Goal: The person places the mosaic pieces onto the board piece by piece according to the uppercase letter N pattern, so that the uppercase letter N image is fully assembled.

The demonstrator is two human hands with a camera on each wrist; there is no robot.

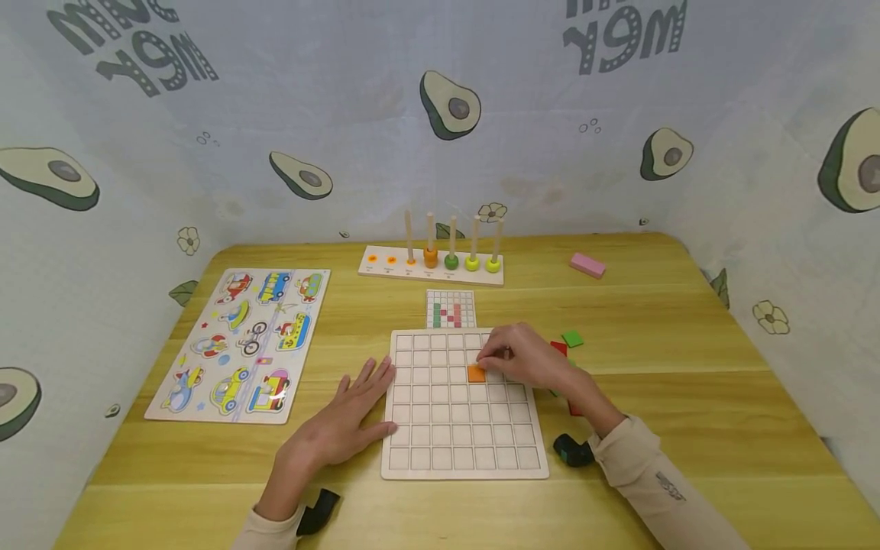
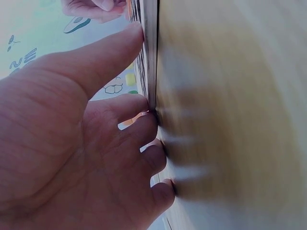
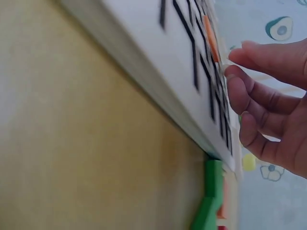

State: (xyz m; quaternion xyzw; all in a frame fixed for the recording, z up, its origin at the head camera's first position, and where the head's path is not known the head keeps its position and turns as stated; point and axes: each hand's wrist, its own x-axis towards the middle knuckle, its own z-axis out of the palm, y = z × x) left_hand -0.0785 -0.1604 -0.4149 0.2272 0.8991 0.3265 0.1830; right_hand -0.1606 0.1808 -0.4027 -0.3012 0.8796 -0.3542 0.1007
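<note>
A wooden grid board lies in front of me with one orange square tile on its upper right part. My right hand is over the board, thumb and fingers bent, fingertips at the tile's edge. In the right wrist view, the thumb and forefinger of the right hand are slightly apart beside the orange tile, with nothing seen between them. My left hand lies spread on the table, its fingertips touching the board's left edge. In the left wrist view, the left thumb rests against that edge.
A pattern card lies behind the board. Farther back stands a peg rack with coloured rings. A vehicle puzzle is at the left. Green and red tiles lie right of the board, partly hidden. A pink block sits back right.
</note>
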